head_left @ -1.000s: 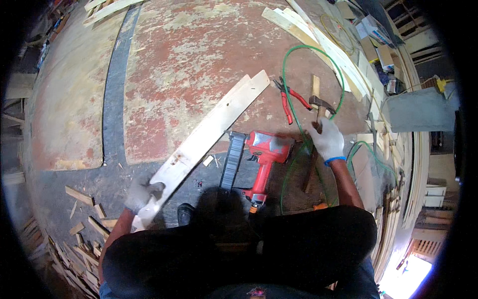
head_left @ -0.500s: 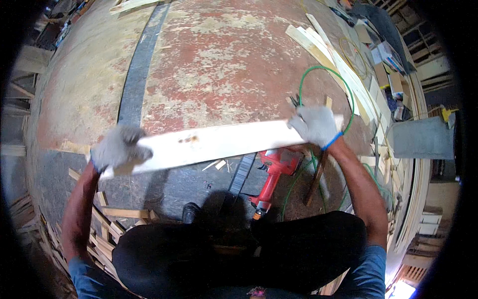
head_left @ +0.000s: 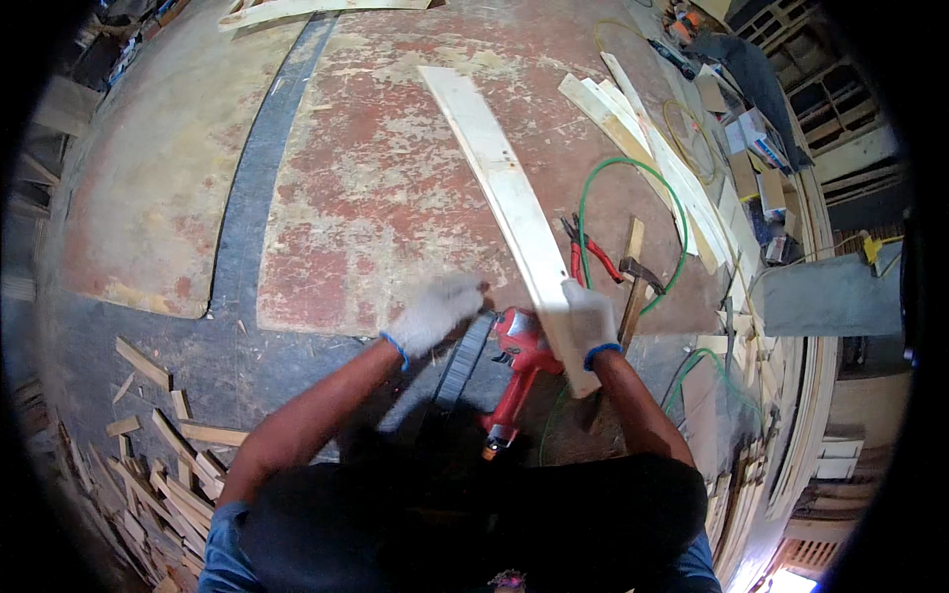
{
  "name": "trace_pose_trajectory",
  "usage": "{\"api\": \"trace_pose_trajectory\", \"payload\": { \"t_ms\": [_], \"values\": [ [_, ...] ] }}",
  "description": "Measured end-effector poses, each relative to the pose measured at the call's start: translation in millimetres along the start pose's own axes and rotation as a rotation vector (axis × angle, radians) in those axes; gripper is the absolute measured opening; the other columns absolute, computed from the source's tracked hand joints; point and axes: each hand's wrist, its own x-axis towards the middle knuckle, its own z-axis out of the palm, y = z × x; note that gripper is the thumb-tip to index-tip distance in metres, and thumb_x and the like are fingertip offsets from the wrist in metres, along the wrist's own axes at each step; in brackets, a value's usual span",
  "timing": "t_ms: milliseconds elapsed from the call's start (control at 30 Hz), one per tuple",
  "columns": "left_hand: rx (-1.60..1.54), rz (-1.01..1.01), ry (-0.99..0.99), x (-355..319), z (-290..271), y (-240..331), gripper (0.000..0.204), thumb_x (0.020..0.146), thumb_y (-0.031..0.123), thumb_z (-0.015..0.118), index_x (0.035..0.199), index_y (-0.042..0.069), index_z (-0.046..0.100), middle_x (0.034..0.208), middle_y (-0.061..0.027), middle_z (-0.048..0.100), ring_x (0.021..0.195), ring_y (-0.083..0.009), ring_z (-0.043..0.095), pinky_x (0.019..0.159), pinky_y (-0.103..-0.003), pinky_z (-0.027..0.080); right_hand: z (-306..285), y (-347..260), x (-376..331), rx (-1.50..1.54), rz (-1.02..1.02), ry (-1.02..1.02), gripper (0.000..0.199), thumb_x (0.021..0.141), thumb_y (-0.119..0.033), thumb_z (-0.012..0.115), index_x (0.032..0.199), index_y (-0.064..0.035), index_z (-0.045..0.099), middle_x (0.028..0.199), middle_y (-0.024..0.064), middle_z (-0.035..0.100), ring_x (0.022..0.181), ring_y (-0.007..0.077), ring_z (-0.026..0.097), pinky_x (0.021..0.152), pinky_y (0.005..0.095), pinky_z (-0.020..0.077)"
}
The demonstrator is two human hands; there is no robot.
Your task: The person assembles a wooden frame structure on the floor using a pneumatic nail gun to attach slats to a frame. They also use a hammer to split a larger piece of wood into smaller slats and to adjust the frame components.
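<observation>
One board sits in the right hand — hold it steady. I can't tell whether the left hand is open.

A woodworking shop, shown by nail gun, hammer, boards and offcuts.
</observation>
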Motion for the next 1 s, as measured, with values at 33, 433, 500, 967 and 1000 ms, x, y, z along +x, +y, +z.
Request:
{"api": "trace_pose_trajectory", "payload": {
  "t_ms": [33,433,500,967,1000],
  "values": [
    [-0.058,0.001,0.021,1.4,9.5,-25.1,0.055,0.102,0.031,0.063,0.143,-0.004,0.056,0.141,-0.0180,0.063,0.131,-0.0255,0.058,0.112,-0.036,0.044,-4.8,-12.1,8.8,-0.206,-0.086,-0.041,0.022,0.091,-0.011,0.063,0.110,-0.0072,0.074,0.091,0.0177,0.073,0.088,0.0340,0.071,0.075,0.0419,0.0564],
    [-0.347,-0.036,-0.059,11.3,51.5,-46.2,0.049,0.102,0.026,0.066,0.141,-0.003,0.058,0.127,-0.0087,0.069,0.108,-0.0163,0.067,0.094,-0.030,0.055,0.1,-18.9,13.1,0.342,0.341,0.099,0.031,0.086,-0.031,0.070,0.086,-0.0006,0.072,0.087,0.0180,0.071,0.086,0.0342,0.070,0.076,0.0428,0.0533],
    [-0.468,-0.086,-0.103,6.3,51.5,-34.6,0.046,0.102,0.025,0.066,0.138,-0.003,0.059,0.125,-0.0083,0.069,0.108,-0.0163,0.066,0.094,-0.032,0.055,-19.6,-41.3,20.5,0.351,0.472,-0.023,0.032,0.086,-0.032,0.070,0.086,0.0002,0.072,0.087,0.0178,0.072,0.085,0.0331,0.070,0.076,0.0416,0.0534],
    [-0.034,0.501,-0.045,-25.4,48.7,-32.5,0.024,0.102,0.018,0.062,0.121,0.003,0.065,0.112,-0.0081,0.069,0.103,-0.0200,0.065,0.088,-0.035,0.054,-46.6,-122.7,14.9,0.216,0.006,-0.220,0.030,0.092,-0.014,0.071,0.117,0.0024,0.070,0.110,0.0097,0.074,0.096,0.0187,0.069,0.086,0.0341,0.0545],
    [0.445,0.664,0.082,-14.1,50.9,-42.7,0.021,0.102,0.019,0.062,0.115,0.003,0.067,0.105,-0.0068,0.068,0.097,-0.0220,0.065,0.083,-0.036,0.053,-59.3,-155.8,24.3,0.546,0.313,-0.220,0.029,0.093,-0.014,0.070,0.116,0.0026,0.070,0.108,0.0081,0.074,0.093,0.0171,0.068,0.082,0.0328,0.0544]
  ]
}}
